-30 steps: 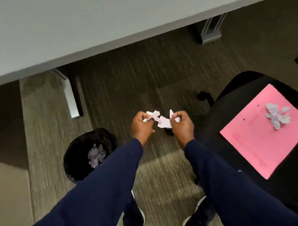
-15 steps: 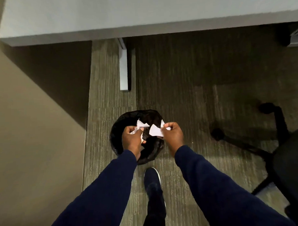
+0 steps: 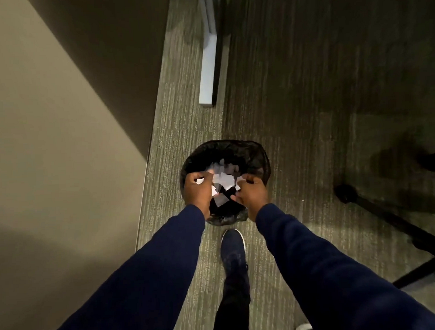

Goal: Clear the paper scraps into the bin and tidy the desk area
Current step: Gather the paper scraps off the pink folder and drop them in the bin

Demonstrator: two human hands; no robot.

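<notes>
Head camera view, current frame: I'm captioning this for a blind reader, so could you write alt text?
Two hands, left and right, hover over a black-lined bin on grey carpet, with white paper scraps blurred between them above the opening. Dark blue sleeves reach in from below, a dark shoe stands by the bin, and a chair base sits at right.

Grey-green ribbed carpet (image 3: 296, 112) covers the floor. A pale metal bench leg foot (image 3: 207, 66) lies flat on the carpet at top centre, running toward the top edge. A beige wall (image 3: 50, 146) fills the left side, its upper part in shadow. The black chair base (image 3: 390, 213), with a caster, stands at right. A dark shoe (image 3: 233, 248) rests on the carpet at bottom centre.
</notes>
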